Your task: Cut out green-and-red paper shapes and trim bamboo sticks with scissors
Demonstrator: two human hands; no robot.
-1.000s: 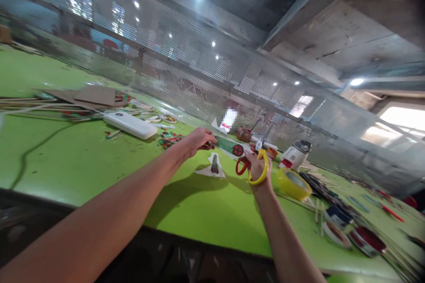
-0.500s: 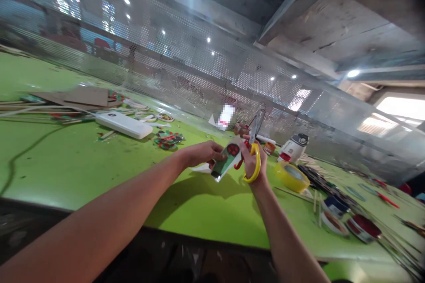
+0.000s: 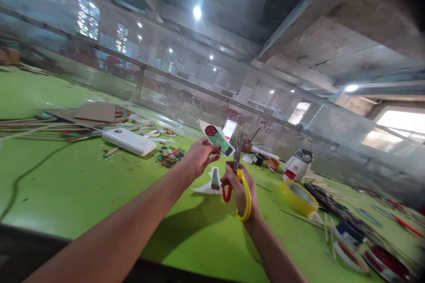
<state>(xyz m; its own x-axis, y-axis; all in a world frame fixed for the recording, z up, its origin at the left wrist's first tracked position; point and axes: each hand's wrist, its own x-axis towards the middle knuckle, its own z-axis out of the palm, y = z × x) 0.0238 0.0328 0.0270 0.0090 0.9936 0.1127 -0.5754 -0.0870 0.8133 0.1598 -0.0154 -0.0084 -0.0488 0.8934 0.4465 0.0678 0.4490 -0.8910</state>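
Observation:
Pinched in my left hand is a painted paper piece, green with a red and black round flower and a white margin. My right hand is closed on scissors with a yellow and a red handle loop. Their blades point upward, slightly parted, close to the right end of the painted paper; whether they touch it I cannot tell. Below, on the green table, lies white scrap paper with a smaller green painted piece on it.
Left of my hands are a white power bank-like box, a pile of red and green cutouts and cardboard. To the right stand a tape roll, paint jars, a white bottle and thin sticks. A mesh screen runs behind.
My left hand has raised the painted paper and turned it, its flower end now upper left. The scissors have swung more upright beside it. The scrap paper below shows more.

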